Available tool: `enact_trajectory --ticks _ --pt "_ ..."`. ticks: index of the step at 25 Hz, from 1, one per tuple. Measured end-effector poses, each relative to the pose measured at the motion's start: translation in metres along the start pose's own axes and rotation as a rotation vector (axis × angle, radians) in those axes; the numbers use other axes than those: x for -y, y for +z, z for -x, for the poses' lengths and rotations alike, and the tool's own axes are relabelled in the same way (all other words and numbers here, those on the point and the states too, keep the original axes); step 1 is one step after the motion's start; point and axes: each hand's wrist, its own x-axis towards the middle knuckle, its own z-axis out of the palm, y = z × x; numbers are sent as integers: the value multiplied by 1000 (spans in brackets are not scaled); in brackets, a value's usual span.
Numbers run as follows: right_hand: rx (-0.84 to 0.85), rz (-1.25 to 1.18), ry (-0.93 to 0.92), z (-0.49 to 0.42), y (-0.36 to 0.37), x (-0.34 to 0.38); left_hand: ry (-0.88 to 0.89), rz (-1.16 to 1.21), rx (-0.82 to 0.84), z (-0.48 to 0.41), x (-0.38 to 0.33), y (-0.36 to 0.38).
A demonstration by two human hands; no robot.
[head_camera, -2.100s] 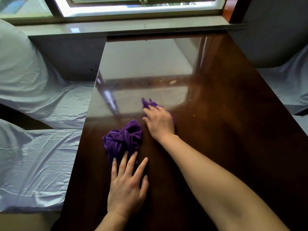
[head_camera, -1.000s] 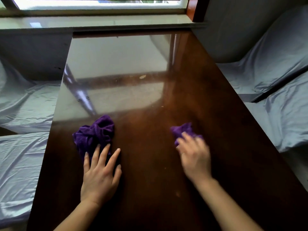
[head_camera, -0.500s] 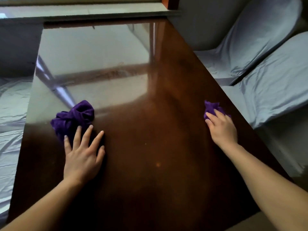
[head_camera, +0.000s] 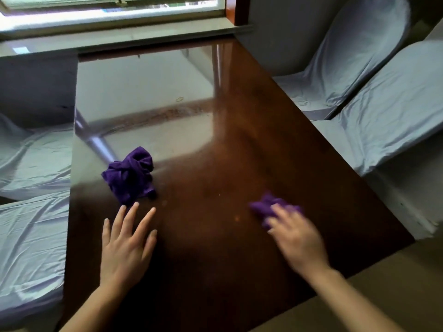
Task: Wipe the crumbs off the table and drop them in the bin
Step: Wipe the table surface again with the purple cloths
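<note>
- The left grip (head_camera: 124, 248) lies flat on the dark, glossy counter (head_camera: 239, 144), fingers straight and spread, with its fingertips just beside a crumpled purple cloth (head_camera: 130, 174)
- The right grip (head_camera: 297, 240), blurred, presses a smaller purple cloth (head_camera: 267, 207) onto the counter's right half, fingers stretched over it
- A few pale crumbs (head_camera: 237, 219) dot the wood between the two cloths
- The counter's far half mirrors the window (head_camera: 107, 10), whose sill (head_camera: 119, 38) runs along the far end
- Chairs (head_camera: 354, 58) draped in pale grey covers stand on both sides
</note>
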Motion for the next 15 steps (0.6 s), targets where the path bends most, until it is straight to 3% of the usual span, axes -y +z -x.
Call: enact_trajectory --ticks 3,6,8,11,13,15 --pt "-15 30 465 -8 -13 -62 -48 -11 58 50 31 -10" --pt "-84 -29 570 -13 -13 5 -76 4 120 79 44 -14" --pt "-80 -84 390 2 -6 89 -87 8 156 93 44 -14" --pt "17 -288 -108 47 12 219 -115 28 173 109 46 -11" --pt "13 -353 -355 51 19 245 -122 42 175 114 49 -11" --pt "30 -316 -391 18 18 218 -127 51 161 114 51 -12"
